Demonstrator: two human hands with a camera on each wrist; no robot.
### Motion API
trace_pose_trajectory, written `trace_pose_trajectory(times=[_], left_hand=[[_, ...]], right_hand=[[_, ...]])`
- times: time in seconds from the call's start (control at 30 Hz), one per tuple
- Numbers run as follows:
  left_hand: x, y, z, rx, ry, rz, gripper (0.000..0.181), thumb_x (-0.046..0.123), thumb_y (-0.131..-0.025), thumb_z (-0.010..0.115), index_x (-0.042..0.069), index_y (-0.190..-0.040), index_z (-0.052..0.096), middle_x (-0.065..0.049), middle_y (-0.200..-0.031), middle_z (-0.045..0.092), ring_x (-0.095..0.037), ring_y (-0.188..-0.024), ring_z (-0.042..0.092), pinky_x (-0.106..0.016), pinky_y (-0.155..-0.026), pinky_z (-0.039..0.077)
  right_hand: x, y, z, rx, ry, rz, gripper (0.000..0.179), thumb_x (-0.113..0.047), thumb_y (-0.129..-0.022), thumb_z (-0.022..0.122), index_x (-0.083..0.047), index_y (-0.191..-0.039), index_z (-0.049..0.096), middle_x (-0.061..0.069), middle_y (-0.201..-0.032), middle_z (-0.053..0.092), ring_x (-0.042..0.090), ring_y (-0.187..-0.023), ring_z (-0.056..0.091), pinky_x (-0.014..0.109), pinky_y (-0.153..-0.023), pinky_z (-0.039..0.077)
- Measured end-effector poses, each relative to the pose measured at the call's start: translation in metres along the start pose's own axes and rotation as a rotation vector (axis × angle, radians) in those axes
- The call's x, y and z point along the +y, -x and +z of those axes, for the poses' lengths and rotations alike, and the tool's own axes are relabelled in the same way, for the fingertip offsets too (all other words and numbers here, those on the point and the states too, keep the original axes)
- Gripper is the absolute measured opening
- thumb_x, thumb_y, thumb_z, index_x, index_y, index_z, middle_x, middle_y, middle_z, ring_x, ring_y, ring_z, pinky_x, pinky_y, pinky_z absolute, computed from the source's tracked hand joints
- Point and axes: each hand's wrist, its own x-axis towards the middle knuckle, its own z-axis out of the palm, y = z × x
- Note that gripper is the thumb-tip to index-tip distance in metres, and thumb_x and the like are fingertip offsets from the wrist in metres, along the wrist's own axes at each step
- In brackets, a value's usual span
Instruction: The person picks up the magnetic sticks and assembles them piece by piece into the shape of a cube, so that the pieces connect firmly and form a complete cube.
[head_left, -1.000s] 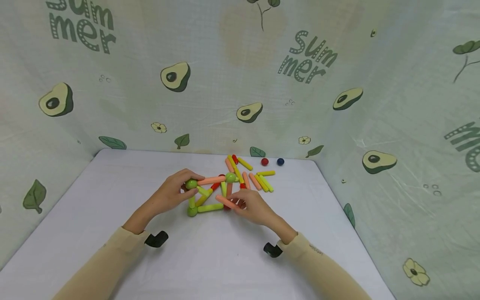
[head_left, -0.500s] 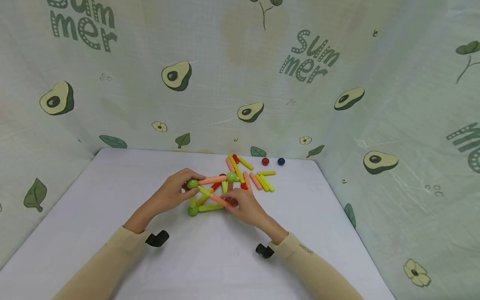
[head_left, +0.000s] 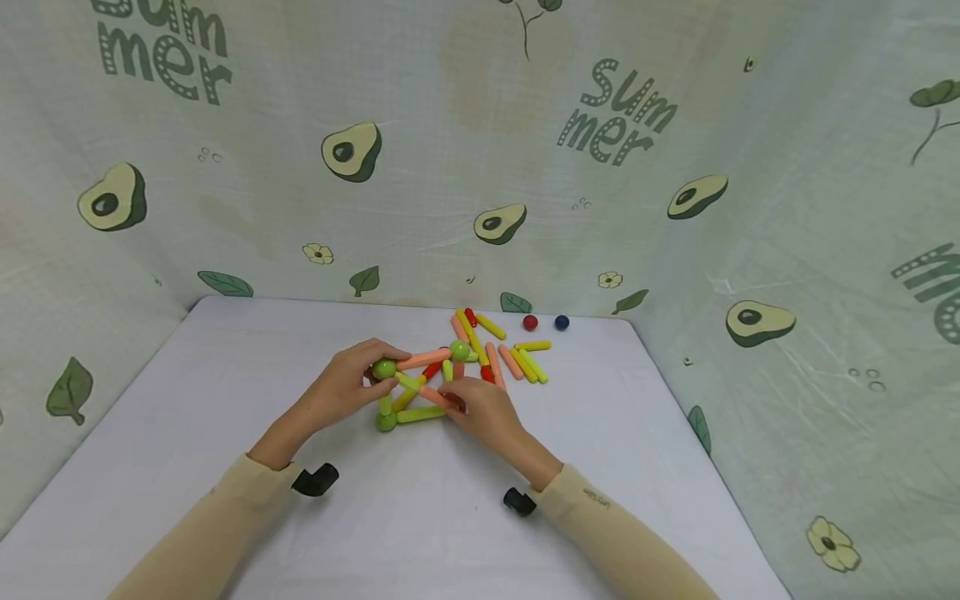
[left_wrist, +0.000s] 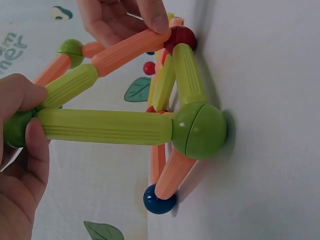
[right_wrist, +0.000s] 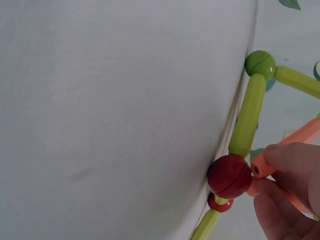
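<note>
A frame of ribbed sticks and balls stands on the table. My left hand [head_left: 341, 387] grips the green ball [head_left: 384, 369] at its upper left corner. From that ball a yellow-green stick [left_wrist: 72, 86] slants out and meets an orange stick [left_wrist: 125, 52] end to end. My right hand [head_left: 487, 417] pinches this orange stick near its other end, close beside the dark red ball [right_wrist: 230, 176] at the base. Whether stick and red ball touch, I cannot tell. Lower down sit another green ball [left_wrist: 200, 131] and a blue ball [left_wrist: 159, 200], both part of the frame.
Several loose yellow, orange and red sticks [head_left: 510, 362] lie behind and to the right of the frame. A loose red ball [head_left: 530, 322] and a dark blue ball [head_left: 562, 322] rest near the table's back edge. A printed cloth [head_left: 420, 250] hangs behind the table.
My right hand has moved left with the orange stick, whose far end has come to meet the yellow-green stick. The left hand has stayed on the green ball.
</note>
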Motion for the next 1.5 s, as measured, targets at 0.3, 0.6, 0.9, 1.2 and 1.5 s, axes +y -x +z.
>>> trace_pose_trajectory(times=[0.3, 0.6, 0.9, 1.2, 1.5], left_hand=[[0.001, 0.000, 0.003, 0.021, -0.002, 0.001, 0.042, 0.002, -0.092, 0.082, 0.012, -0.131, 0.071, -0.005, -0.118, 0.069, -0.013, -0.090, 0.061, -0.024, -0.077, 0.058], [-0.002, 0.000, 0.008, 0.041, -0.011, 0.028, 0.043, 0.001, -0.092, 0.082, 0.016, -0.131, 0.071, -0.002, -0.119, 0.069, -0.011, -0.089, 0.059, -0.027, -0.073, 0.057], [0.000, -0.001, 0.009, 0.031, -0.015, 0.011, 0.043, 0.002, -0.092, 0.082, 0.016, -0.132, 0.071, 0.000, -0.121, 0.068, -0.012, -0.090, 0.059, -0.028, -0.073, 0.058], [0.001, 0.001, 0.006, 0.022, -0.025, 0.008, 0.043, 0.003, -0.093, 0.082, 0.015, -0.132, 0.071, -0.002, -0.122, 0.068, -0.013, -0.092, 0.059, -0.029, -0.075, 0.059], [-0.002, 0.003, -0.006, 0.014, -0.082, 0.028, 0.044, 0.003, -0.094, 0.080, 0.015, -0.135, 0.069, -0.001, -0.127, 0.069, -0.013, -0.094, 0.060, -0.028, -0.074, 0.058]], right_hand=[[0.002, -0.005, 0.007, 0.054, 0.061, -0.038, 0.021, -0.013, -0.088, 0.089, -0.016, -0.107, 0.079, -0.005, -0.085, 0.071, 0.007, -0.072, 0.056, 0.017, -0.066, 0.049], [0.002, -0.005, 0.007, 0.061, 0.038, -0.054, 0.021, -0.007, -0.089, 0.087, -0.012, -0.108, 0.079, -0.001, -0.088, 0.074, 0.010, -0.073, 0.058, 0.020, -0.069, 0.052], [0.015, 0.003, -0.007, 0.124, -0.222, 0.140, 0.018, -0.003, -0.092, 0.081, -0.004, -0.109, 0.072, 0.006, -0.099, 0.073, 0.019, -0.084, 0.069, 0.028, -0.076, 0.062], [0.035, 0.005, -0.005, -0.152, -0.382, 0.275, 0.036, -0.008, -0.100, 0.073, -0.006, -0.136, 0.065, 0.010, -0.123, 0.074, 0.024, -0.105, 0.075, 0.035, -0.090, 0.062], [0.027, 0.010, 0.003, -0.126, -0.374, 0.234, 0.022, -0.009, -0.099, 0.076, -0.006, -0.120, 0.071, 0.008, -0.106, 0.078, 0.018, -0.090, 0.077, 0.027, -0.080, 0.062]])
